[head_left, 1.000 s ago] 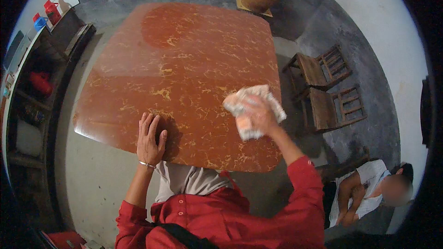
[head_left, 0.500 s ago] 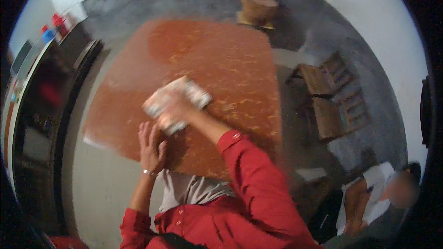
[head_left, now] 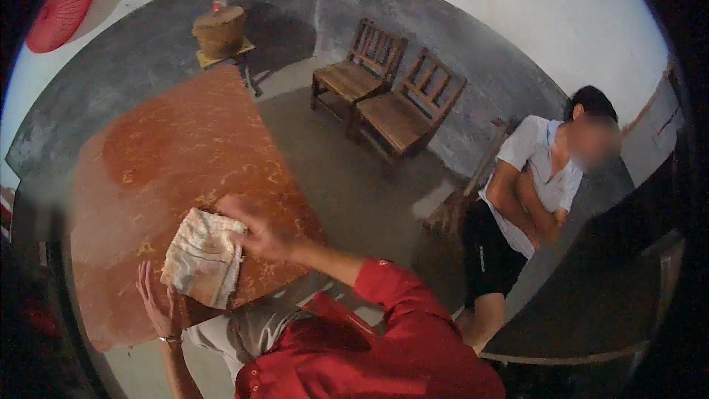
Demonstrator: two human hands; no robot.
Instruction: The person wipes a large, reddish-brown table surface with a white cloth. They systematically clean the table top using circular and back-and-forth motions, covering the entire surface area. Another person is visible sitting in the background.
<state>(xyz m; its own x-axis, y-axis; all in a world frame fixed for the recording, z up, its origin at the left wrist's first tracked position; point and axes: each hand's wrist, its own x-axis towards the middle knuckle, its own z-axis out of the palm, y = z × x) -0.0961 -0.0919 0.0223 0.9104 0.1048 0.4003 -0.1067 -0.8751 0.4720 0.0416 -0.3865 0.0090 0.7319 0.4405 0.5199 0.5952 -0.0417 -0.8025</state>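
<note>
Your right hand [head_left: 260,235] grips the crumpled white cloth [head_left: 203,256] on the near edge of the red-brown marbled table [head_left: 177,140], your left hand [head_left: 156,297] lies flat and open beside it, and I can't tell how much is left to wipe.

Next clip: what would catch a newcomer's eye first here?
The large reddish marbled table fills the left, with the right hand pressing a pale cloth near its front edge. The left hand rests beside it; a person in a white shirt stands at right.
</note>
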